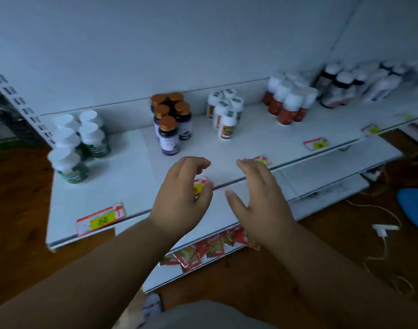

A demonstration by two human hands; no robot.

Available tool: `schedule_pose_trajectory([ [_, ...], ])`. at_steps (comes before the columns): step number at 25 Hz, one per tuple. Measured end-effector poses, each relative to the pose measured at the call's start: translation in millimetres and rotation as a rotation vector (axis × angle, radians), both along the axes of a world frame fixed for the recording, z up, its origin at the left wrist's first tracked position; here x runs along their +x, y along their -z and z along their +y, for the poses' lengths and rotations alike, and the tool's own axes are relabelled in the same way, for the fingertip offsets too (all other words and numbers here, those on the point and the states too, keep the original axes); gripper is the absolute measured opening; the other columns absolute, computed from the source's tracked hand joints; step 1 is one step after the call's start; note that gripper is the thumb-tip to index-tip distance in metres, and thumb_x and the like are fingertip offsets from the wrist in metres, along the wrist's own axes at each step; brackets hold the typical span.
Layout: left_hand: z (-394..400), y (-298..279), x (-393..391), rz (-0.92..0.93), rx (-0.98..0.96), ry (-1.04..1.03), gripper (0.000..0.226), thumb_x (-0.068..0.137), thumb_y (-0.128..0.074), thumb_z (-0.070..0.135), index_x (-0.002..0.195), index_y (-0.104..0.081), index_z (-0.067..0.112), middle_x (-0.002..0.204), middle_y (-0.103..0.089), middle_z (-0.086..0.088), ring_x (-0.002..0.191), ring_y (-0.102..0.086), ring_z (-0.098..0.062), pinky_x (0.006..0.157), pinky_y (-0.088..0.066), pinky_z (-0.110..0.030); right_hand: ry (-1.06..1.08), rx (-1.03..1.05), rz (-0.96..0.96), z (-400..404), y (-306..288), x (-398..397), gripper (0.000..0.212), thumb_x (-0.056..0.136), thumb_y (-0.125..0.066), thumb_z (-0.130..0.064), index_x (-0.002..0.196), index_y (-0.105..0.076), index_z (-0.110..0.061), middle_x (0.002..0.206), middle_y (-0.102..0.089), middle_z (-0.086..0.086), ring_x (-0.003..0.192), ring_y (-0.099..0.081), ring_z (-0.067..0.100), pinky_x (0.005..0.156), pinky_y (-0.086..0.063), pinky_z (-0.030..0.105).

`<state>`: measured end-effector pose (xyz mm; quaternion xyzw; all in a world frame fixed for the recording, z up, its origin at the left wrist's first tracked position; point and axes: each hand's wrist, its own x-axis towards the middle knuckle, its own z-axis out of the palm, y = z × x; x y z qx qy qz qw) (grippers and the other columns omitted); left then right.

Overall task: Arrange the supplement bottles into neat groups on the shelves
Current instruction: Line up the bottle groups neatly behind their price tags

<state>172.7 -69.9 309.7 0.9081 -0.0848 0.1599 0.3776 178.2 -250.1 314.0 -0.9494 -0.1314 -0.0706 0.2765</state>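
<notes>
Groups of supplement bottles stand on the white shelf (136, 176). At the left are green-labelled bottles with white caps (84, 143). Dark purple bottles with copper caps (171, 122) stand in the middle. Beside them are small white bottles with orange labels (225, 112), then red bottles with white caps (288, 100), and dark bottles (338, 86) at the far right. My left hand (183, 195) hovers over the shelf's front edge with loosely curled fingers, holding nothing. My right hand (260, 193) hovers beside it, fingers relaxed and empty.
Red and yellow price tags (101, 218) line the shelf's front edge. Several red sachets (203, 250) lie on a lower shelf. On the wooden floor at the right lie a white cable with a plug (384, 230) and a blue object (414, 207).
</notes>
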Motion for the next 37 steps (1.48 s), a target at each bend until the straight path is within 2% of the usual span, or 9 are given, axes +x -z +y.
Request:
schedule_pose_trajectory([
  [4, -122, 4, 12, 0.038, 0.030, 0.207, 0.039, 0.091, -0.064, 0.025, 0.127, -0.050, 0.026, 0.122, -0.054, 0.008, 0.103, -0.052, -0.002, 0.088, -0.046, -0.022, 0.149, 0.025, -0.052, -121, -18, -15, 0.063, 0.094, -0.057, -0.039, 0.149, -0.028, -0.032, 0.145, -0.043, -0.004, 0.131, -0.040, 0.012, 0.107, -0.040, 0.039],
  [7, -205, 10, 22, 0.070, 0.130, 0.431, 0.048, 0.092, -0.062, 0.030, 0.136, -0.045, 0.034, 0.139, -0.043, 0.006, 0.103, -0.057, -0.008, 0.083, -0.050, -0.025, 0.259, 0.041, -0.082, -196, -17, -20, 0.060, 0.094, -0.058, -0.038, 0.148, -0.033, -0.031, 0.145, -0.039, -0.003, 0.126, -0.034, 0.000, 0.098, -0.039, 0.024],
  [9, -244, 17, 36, 0.086, 0.205, 0.525, 0.053, 0.092, -0.062, 0.033, 0.140, -0.041, 0.038, 0.147, -0.038, 0.002, 0.108, -0.057, -0.012, 0.090, -0.048, -0.028, 0.315, 0.055, -0.057, -230, -12, -15, 0.056, 0.094, -0.058, -0.038, 0.146, -0.039, -0.031, 0.148, -0.034, -0.005, 0.123, -0.028, -0.006, 0.095, -0.036, 0.015],
  [13, -312, 36, 85, 0.136, 0.258, 0.659, 0.054, 0.093, -0.058, 0.040, 0.142, -0.037, 0.039, 0.133, -0.051, 0.005, 0.118, -0.051, -0.014, 0.097, -0.045, -0.032, 0.481, 0.104, 0.005, -292, -5, 11, 0.064, 0.093, -0.059, -0.038, 0.149, -0.029, -0.032, 0.138, -0.048, -0.007, 0.126, -0.039, 0.004, 0.100, -0.040, 0.029],
  [16, -379, 30, 126, 0.112, 0.301, 0.720, 0.053, 0.092, -0.056, 0.044, 0.141, -0.039, 0.036, 0.132, -0.051, 0.005, 0.118, -0.049, -0.015, 0.098, -0.044, -0.033, 0.586, 0.045, 0.046, -348, -15, 29, 0.053, 0.093, -0.058, -0.041, 0.141, -0.042, -0.028, 0.136, -0.044, -0.007, 0.127, -0.042, 0.011, 0.103, -0.044, 0.043],
  [20, -475, 16, 172, 0.041, 0.257, 0.827, 0.047, 0.092, -0.058, 0.038, 0.137, -0.047, 0.032, 0.132, -0.051, 0.003, 0.118, -0.049, -0.016, 0.096, -0.041, -0.030, 0.696, 0.022, -0.009, -426, -23, 53, 0.045, 0.091, -0.060, -0.038, 0.134, -0.051, -0.026, 0.133, -0.043, -0.008, 0.125, -0.041, 0.009, 0.103, -0.043, 0.040],
  [26, -620, 30, 233, 0.121, 0.209, 0.764, 0.053, 0.093, -0.057, 0.040, 0.142, -0.041, 0.031, 0.113, -0.062, 0.010, 0.099, -0.052, -0.007, 0.079, -0.038, -0.023, 0.682, 0.047, 0.035, -578, 5, 114, 0.046, 0.092, -0.059, -0.038, 0.135, -0.047, -0.029, 0.133, -0.046, -0.010, 0.122, -0.044, 0.008, 0.099, -0.047, 0.042],
  [30, -705, 48, 273, 0.243, 0.178, 0.653, 0.056, 0.087, -0.054, 0.041, 0.140, -0.045, 0.023, 0.128, -0.055, 0.000, 0.111, -0.054, -0.016, 0.093, -0.046, -0.033, 0.576, 0.055, 0.150, -683, 19, 180, 0.052, 0.092, -0.061, -0.038, 0.140, -0.044, -0.029, 0.138, -0.044, -0.008, 0.125, -0.044, 0.011, 0.101, -0.046, 0.041],
  [37, -825, 186, 388, 0.410, 0.127, 0.395, 0.049, 0.092, -0.061, 0.030, 0.138, -0.046, 0.027, 0.132, -0.052, 0.007, 0.112, -0.053, -0.008, 0.088, -0.041, -0.017, 0.584, 0.289, 0.205, -791, 174, 317, 0.052, 0.088, -0.069, -0.037, 0.134, -0.049, -0.027, 0.134, -0.048, -0.007, 0.111, -0.047, 0.001, 0.085, -0.035, 0.011],
])
